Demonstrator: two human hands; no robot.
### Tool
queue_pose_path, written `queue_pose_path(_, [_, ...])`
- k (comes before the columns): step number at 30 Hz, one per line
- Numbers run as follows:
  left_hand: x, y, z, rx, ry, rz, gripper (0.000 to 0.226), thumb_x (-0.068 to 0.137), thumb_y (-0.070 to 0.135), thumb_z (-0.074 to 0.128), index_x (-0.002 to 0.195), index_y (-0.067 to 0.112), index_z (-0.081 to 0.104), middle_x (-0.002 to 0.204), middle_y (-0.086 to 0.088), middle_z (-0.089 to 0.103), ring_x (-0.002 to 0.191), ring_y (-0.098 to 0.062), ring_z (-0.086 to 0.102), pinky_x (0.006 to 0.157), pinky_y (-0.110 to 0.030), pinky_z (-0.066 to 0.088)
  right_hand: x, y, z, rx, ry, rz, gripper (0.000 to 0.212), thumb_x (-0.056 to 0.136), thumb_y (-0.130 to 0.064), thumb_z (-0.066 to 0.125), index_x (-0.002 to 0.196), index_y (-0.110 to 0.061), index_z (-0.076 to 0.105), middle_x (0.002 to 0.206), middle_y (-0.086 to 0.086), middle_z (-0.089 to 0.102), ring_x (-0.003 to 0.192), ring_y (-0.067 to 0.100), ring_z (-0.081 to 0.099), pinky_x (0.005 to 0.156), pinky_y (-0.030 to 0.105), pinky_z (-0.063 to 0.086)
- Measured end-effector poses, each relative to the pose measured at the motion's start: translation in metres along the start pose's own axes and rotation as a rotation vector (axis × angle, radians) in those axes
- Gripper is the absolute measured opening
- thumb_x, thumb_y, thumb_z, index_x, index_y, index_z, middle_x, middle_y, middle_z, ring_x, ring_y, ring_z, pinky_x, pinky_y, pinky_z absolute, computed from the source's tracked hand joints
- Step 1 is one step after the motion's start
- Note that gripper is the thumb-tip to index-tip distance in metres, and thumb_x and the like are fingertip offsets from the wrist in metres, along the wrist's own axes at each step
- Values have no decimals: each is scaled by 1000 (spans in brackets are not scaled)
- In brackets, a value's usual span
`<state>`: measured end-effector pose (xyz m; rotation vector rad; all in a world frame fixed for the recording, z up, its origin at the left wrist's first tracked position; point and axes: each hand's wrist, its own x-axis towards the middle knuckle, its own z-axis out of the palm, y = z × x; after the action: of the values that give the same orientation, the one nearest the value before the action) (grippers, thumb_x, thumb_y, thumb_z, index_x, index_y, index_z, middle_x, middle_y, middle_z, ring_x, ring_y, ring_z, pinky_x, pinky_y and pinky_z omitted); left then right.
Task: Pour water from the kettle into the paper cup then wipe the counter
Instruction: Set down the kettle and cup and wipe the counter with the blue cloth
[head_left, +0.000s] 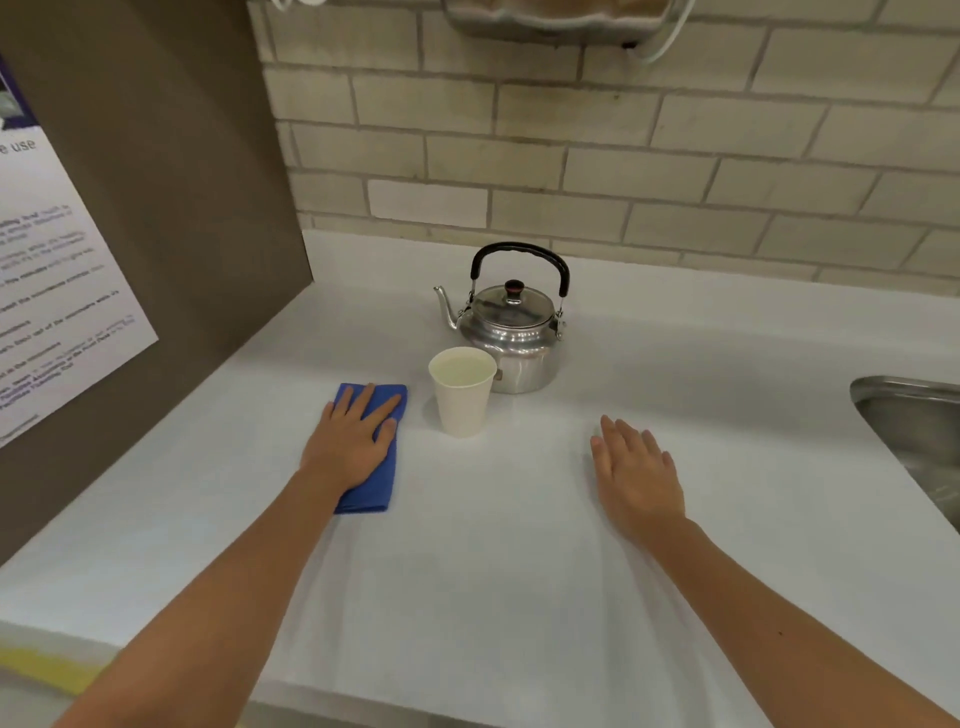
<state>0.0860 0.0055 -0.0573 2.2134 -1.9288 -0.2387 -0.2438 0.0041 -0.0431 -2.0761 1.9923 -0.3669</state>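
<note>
Two hands: both are seen laid out over the white counter (493, 545), bare forearms entering from the bottom edge.
Notice (57, 291): a printed sheet is fixed to the brown side panel at 9 o'clock; it is cut off by the left edge and its text is too blurred to be read.
Left hand (353, 441): it is laid flat, palm down, on the blue cloth (382, 478); the fingers are extended and slightly spread, nothing being pinched.
Blue cloth: it is folded and lies on the counter, partly hidden under the hand.
Paper cup (462, 389): it stands upright just right of the cloth, at 12 o'clock from the counter's middle; pale liquid is seen inside.
Kettle (511, 327): it is set just behind the cup, spout to the left, handle raised; its lower front is hidden by the cup.
Right hand (636, 478): it is open, fingers close together, and holds nothing; contact with the counter cannot be told.
Sink (914, 431): only a steel corner is seen at 3 o'clock.
</note>
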Motion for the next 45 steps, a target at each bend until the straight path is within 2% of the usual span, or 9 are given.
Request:
queue_pose_path(6, [-90,69,24,11,95,-136,54,96,41,21,146,23,10,157,-14,6,144,-35,3,117,-44,3,-9,11,-15,-15,-57,6,50,99,-40,16,146,-23,19,156,2,21,143,27,14,116,45,14])
queue_pose_path(10, [-113,146,43,14,79,-104,55,96,40,20,146,22,7,157,-18,2,143,-39,-2,116,-47,-1,-12,17,-17,-57,-53,-48,43,99,-36,21,135,-21,39,146,2,36,131,27,31,107,45,27])
queue_pose_path(17, [-50,220,57,-78,-27,115,53,96,41,20,146,27,10,157,-14,-3,144,-33,-9,118,-45,-6,-9,23,-15,-6,66,-61,40,99,-32,25,124,-17,52,133,3,53,121,27,44,99,44,35])
queue_pose_path(22, [-1,235,54,-39,-53,120,51,97,39,17,146,27,9,157,-16,-1,144,-34,-7,118,-45,-4,-1,28,-16,60,92,-15,45,100,-32,23,139,-17,39,140,5,49,128,26,41,104,43,35])
queue_pose_path(30, [-86,163,47,-125,-31,290,50,95,44,25,143,39,16,158,-6,2,145,-24,-5,119,-37,0,13,-1,-5,-47,109,-32,40,99,-34,30,129,-15,48,137,9,50,119,36,43,97,49,37])
queue_pose_path(34, [-118,97,36,-81,65,49,50,95,43,24,144,37,15,159,-5,1,145,-22,-3,118,-34,1,16,-27,9,-109,100,-49,41,98,-38,26,128,-17,46,135,6,49,120,32,42,95,48,35])
queue_pose_path(38, [-90,44,20,-34,90,-164,54,95,43,20,146,30,4,158,-13,-2,145,-31,-4,118,-41,1,29,-38,17,-101,86,6,46,98,-39,23,137,-19,36,141,4,43,124,30,38,99,48,33])
queue_pose_path(42, [-20,17,10,64,62,-240,56,96,40,18,147,20,2,155,-23,0,142,-42,-1,116,-50,2,40,-45,21,-88,105,82,45,97,-40,24,136,-20,37,140,2,44,125,29,37,100,49,32])
queue_pose_path(45, [34,0,4,132,22,-210,56,96,39,16,146,16,4,153,-29,1,140,-47,1,115,-53,-3,45,-50,25,-101,137,129,43,97,-39,27,135,-20,39,139,1,45,125,28,37,100,49,32])
